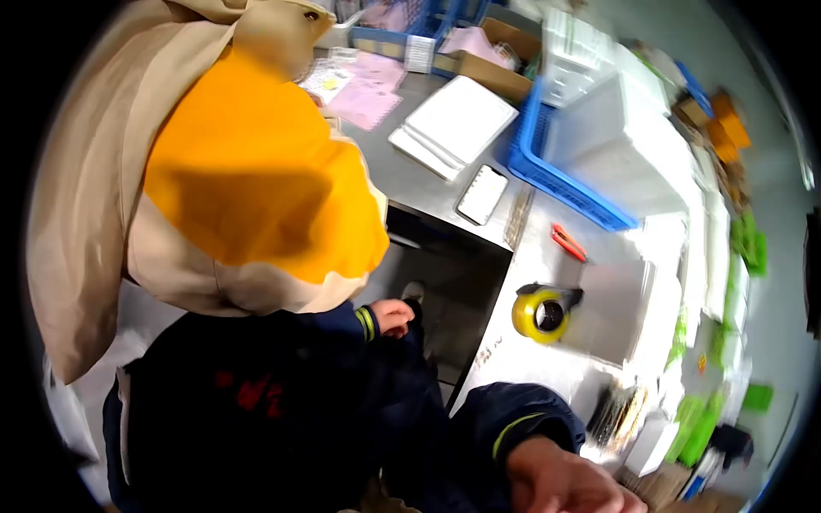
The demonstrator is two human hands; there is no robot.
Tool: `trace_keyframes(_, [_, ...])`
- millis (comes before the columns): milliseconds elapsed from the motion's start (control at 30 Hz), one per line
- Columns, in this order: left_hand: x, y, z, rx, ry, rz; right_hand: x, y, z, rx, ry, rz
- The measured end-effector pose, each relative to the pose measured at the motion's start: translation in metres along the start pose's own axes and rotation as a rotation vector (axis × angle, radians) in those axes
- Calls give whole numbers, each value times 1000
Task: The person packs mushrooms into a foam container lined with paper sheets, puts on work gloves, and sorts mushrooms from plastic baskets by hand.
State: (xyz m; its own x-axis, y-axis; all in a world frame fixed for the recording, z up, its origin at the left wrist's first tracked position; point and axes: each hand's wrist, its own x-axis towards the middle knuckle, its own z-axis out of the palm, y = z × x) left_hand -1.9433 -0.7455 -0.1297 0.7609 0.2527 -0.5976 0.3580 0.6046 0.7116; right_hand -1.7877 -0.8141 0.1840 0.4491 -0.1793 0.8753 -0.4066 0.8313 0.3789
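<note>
My left hand (393, 318), in a navy cuff with yellow-green stripes, hangs in front of the dark gap beside the table. Its fingers are loosely curled together, with nothing visible in them. My right hand (560, 480) is at the bottom edge, near the metal worktop (505, 376). It is blurred and its fingers are partly cut off, so any grip is hidden. Beyond it on the worktop stands a yellow tape roll (528, 316) in a dark dispenser. A red-handled tool (569, 243) lies farther back, apart from both hands.
A person in beige and orange clothing (256, 162) is close on my left. On the back table are a phone (482, 195), white flat packs (462, 120), pink sheets (368, 90) and a cardboard box (496, 73). A blue basket (569, 188) holds white containers (616, 137).
</note>
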Motion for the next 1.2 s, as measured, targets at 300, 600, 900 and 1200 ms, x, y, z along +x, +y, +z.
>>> trace_keyframes(300, [-47, -57, 84, 275, -213, -306, 27, -93, 145, -621, -184, -118])
trace_keyframes(600, [-61, -129, 245, 494, -475, -327, 83, -231, 278, -878, -132, -122])
trace_keyframes(900, [-43, -268, 466, 610, -715, -481, 120, -464, 397, -1383, -563, -312])
trace_keyframes(1200, [-18, -299, 642, 756, -813, -424, 168, -613, 436, -1630, -210, -377])
